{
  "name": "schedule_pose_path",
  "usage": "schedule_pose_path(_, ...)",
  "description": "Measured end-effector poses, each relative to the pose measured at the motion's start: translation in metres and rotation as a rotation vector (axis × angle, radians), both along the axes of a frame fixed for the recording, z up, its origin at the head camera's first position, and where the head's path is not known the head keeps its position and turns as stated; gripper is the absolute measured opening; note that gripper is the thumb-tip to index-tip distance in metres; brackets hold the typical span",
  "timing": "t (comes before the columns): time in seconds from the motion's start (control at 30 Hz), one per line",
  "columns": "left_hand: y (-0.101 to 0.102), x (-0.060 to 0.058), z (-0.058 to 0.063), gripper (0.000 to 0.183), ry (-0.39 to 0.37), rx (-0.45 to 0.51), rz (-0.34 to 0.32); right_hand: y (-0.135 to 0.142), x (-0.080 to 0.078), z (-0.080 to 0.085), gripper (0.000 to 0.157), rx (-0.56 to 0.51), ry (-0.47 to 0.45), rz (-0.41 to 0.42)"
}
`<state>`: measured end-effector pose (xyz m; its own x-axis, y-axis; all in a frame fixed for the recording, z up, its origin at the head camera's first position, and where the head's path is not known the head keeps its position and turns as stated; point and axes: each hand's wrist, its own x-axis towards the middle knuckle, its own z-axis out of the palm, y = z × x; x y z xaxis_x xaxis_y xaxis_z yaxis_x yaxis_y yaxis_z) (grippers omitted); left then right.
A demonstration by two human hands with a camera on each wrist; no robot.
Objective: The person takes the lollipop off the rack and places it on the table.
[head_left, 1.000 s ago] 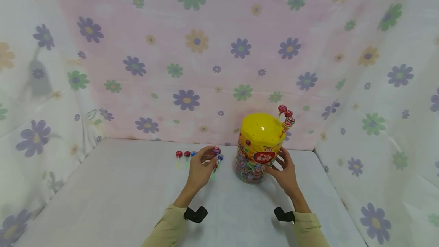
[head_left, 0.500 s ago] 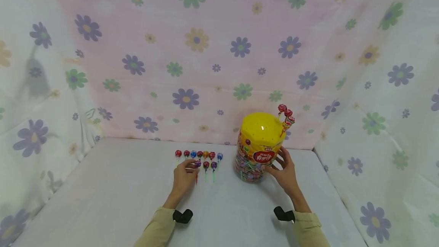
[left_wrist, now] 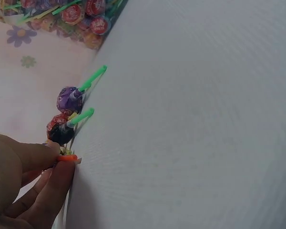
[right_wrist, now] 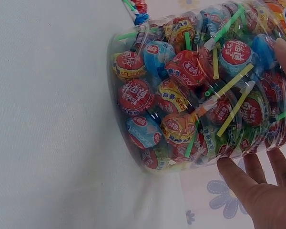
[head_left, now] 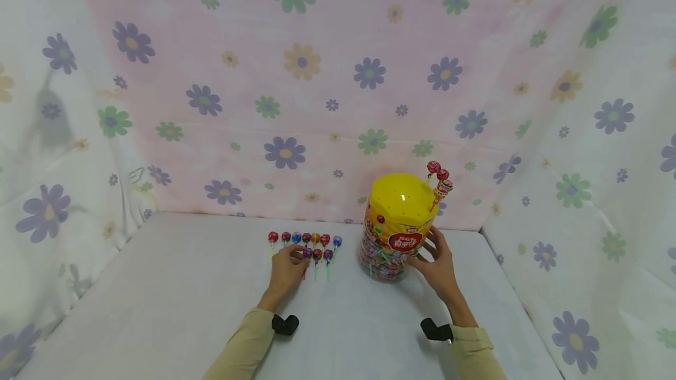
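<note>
My left hand (head_left: 285,271) pinches a purple-wrapped lollipop (head_left: 307,254) with a red-orange stick, low at the left end of a front row. The left wrist view has the fingertips closed about its orange stick (left_wrist: 68,157), hiding most of the candy. Beside it lie a dark red lollipop (head_left: 317,255) and a purple one (head_left: 328,255), both with green sticks. My right hand (head_left: 439,265) holds the side of a clear, yellow-topped candy jar (head_left: 388,263), thumb in front, fingers curving behind. Wrapped lollipops fill the jar (right_wrist: 181,95) in the right wrist view.
Behind the front row runs a back row of several lollipops, with a red one (head_left: 273,237) at its left end and a blue one (head_left: 337,241) at its right. A few lollipops (head_left: 442,175) stick up from the lid's right edge. A flowered curtain (head_left: 338,104) encloses the white table (head_left: 158,309).
From the right end of the rows, my left hand has carried the purple lollipop left and down to the front row's left end, then slightly rightward. The right hand stays on the jar.
</note>
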<state>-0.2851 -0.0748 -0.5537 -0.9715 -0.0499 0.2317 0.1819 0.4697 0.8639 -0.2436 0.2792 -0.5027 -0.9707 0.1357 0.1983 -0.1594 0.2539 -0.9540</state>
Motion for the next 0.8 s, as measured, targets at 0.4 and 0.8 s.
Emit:
schedule_pose_path(0.4,0.002,0.004,0.001,0.029,-0.009,-0.038,0.000,-0.006,0.010,0.017,0.092,-0.013,-0.041,0.012)
schedule_pose_path(0.8,0.011,0.018,0.048,0.035,0.114,0.219,-0.168,-0.014,0.021,0.036,0.090,-0.017,-0.059,0.019)
